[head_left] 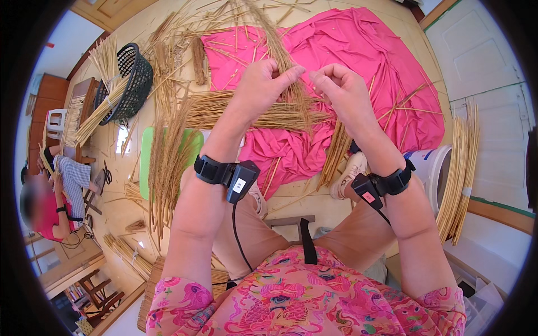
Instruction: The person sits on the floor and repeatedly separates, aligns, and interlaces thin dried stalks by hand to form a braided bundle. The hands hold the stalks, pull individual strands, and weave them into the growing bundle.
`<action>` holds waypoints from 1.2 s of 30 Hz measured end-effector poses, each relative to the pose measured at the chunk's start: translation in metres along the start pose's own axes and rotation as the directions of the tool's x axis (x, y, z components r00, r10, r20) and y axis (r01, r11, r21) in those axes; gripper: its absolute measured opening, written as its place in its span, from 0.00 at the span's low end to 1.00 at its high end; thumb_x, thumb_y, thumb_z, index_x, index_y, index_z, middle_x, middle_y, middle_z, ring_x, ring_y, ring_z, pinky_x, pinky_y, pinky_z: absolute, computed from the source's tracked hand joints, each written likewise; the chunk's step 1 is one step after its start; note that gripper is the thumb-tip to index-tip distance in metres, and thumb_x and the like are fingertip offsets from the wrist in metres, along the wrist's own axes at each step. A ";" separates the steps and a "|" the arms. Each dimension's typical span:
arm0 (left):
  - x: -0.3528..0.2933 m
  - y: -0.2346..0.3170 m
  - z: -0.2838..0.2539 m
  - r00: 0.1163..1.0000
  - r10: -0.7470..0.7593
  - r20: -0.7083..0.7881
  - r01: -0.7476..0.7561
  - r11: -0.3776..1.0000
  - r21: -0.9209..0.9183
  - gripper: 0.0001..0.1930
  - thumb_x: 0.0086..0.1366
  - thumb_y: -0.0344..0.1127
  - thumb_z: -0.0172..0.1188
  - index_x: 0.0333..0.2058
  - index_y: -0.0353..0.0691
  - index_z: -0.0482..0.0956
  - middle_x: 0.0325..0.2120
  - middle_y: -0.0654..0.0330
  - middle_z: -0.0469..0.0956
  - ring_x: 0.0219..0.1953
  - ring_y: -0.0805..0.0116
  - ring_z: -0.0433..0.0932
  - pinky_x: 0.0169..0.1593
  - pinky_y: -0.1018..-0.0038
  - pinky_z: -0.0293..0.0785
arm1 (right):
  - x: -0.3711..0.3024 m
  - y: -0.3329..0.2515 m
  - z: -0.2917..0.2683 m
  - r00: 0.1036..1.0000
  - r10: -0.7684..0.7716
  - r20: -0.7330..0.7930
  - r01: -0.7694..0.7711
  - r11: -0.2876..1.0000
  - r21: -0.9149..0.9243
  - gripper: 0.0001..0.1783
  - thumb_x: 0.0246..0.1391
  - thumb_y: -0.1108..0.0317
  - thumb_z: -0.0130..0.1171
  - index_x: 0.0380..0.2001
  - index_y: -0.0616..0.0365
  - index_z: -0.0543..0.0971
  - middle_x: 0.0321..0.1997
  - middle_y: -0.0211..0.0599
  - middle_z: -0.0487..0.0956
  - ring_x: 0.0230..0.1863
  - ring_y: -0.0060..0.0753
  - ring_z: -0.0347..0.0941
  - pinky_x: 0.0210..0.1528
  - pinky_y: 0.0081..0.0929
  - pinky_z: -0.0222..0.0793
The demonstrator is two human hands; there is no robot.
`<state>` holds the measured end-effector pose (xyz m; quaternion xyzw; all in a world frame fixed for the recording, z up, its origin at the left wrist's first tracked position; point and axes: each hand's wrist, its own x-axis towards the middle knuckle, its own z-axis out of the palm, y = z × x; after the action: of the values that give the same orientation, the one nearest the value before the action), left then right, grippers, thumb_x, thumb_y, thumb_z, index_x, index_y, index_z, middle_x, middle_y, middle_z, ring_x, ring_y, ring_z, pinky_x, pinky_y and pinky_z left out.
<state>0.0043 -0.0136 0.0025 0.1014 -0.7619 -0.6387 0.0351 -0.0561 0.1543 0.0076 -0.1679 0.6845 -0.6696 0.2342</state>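
My left hand (262, 84) is closed around a bunch of dried grass stalks with feathery seed heads (273, 36). The bunch runs from the far edge of the view down past my fingers, and its frayed end hangs over a pile of cut stalks (218, 109) on a pink cloth (386, 61). Close beside it, my right hand (343, 95) has its thumb and fingers pinched together near my left thumb tip. Whatever it pinches, if anything, is too fine to make out. Both wrists carry black straps with small boxes.
Feathery stalks (171, 173) lie over a green board (147, 148) at left. Farther left stands a dark basket (131, 84) of bundled stalks. At right are a white bucket (434, 168) and upright stalk bundles (462, 173). A seated person (53, 207) is at far left.
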 end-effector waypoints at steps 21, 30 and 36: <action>-0.006 0.006 0.007 0.976 -0.140 0.166 0.165 0.976 -0.143 0.13 0.63 0.43 0.58 0.36 0.38 0.77 0.23 0.68 0.73 0.22 0.81 0.71 0.26 0.85 0.65 | 0.009 0.006 -0.012 0.982 0.111 0.151 -0.143 0.966 0.215 0.10 0.49 0.68 0.66 0.30 0.56 0.74 0.24 0.23 0.74 0.20 0.13 0.64 0.22 0.13 0.58; -0.008 -0.003 0.004 0.960 -0.050 0.274 0.105 0.976 -0.191 0.11 0.64 0.39 0.57 0.36 0.37 0.77 0.26 0.65 0.77 0.27 0.80 0.74 0.31 0.84 0.68 | 0.012 0.004 -0.019 0.991 0.071 0.113 -0.101 0.951 0.293 0.09 0.50 0.69 0.64 0.32 0.55 0.74 0.26 0.24 0.74 0.24 0.14 0.66 0.27 0.14 0.60; -0.010 -0.003 0.003 0.962 -0.039 0.271 0.103 0.969 -0.224 0.10 0.65 0.38 0.55 0.38 0.37 0.77 0.28 0.64 0.78 0.28 0.80 0.74 0.31 0.85 0.67 | 0.011 0.001 -0.017 0.992 0.090 0.091 -0.115 0.938 0.326 0.08 0.51 0.69 0.63 0.33 0.55 0.74 0.29 0.25 0.76 0.25 0.15 0.66 0.28 0.14 0.61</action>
<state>0.0133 -0.0094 0.0002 0.0379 -0.6742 -0.7334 -0.0781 -0.0744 0.1630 0.0053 -0.1155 0.5613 -0.7549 0.3191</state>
